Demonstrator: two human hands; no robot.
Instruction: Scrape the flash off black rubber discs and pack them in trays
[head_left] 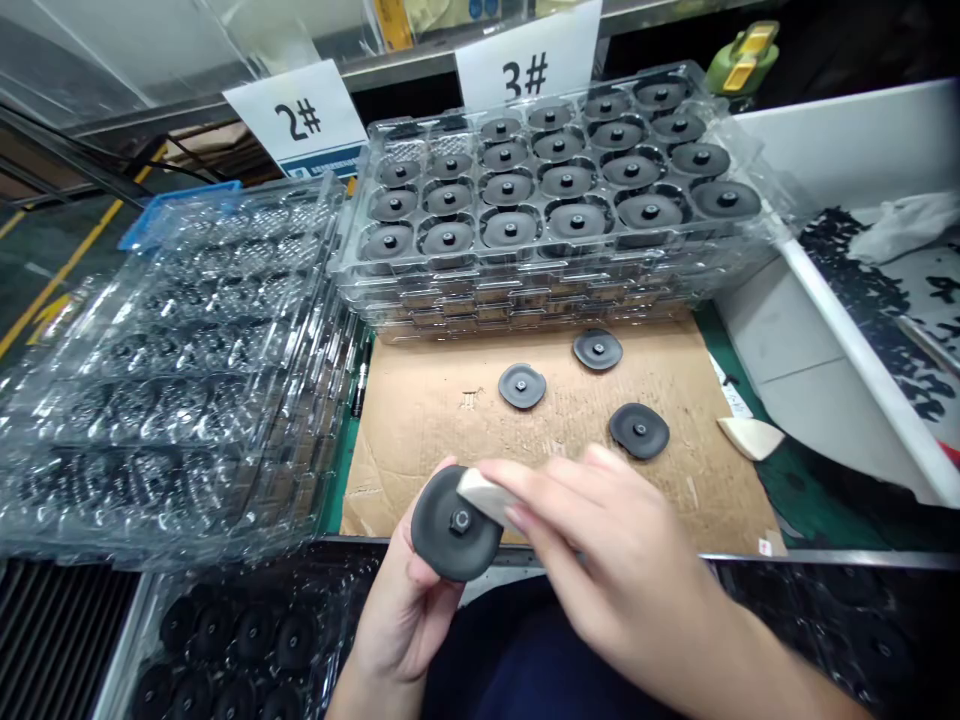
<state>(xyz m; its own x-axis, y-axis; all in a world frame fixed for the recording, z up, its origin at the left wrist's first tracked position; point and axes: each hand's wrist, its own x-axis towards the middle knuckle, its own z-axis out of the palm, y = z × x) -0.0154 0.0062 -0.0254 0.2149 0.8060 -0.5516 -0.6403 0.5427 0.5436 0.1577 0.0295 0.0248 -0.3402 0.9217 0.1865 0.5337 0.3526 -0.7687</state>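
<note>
Black disc (442,548) with a small central post, held tilted up over the near edge of the cardboard sheet (420,430). Left hand (401,620) clamped on the disc from below, thumb and fingers at its rim. Right hand (600,545) pinches a white pad (484,496), pressed against the disc's upper right face; hands close together, one piece each. Three loose discs lie on the cardboard sheet: one near its middle (522,386), one toward its far edge (598,350), one toward its right side (639,432). White wedge (750,437) at the sheet's right edge, by the green desk (814,500). Behind the sheet, stacked clear trays (540,290), top one mostly filled with discs; paper signs "2#" (296,120) and "3#" (529,65) behind those. Left of the sheet, black pen (360,385), then another clear tray stack (187,370). Right of it, white bin (832,300) with small black pieces (855,265). Nearer than the sheet, lower left, tray of dark discs (251,640).
</note>
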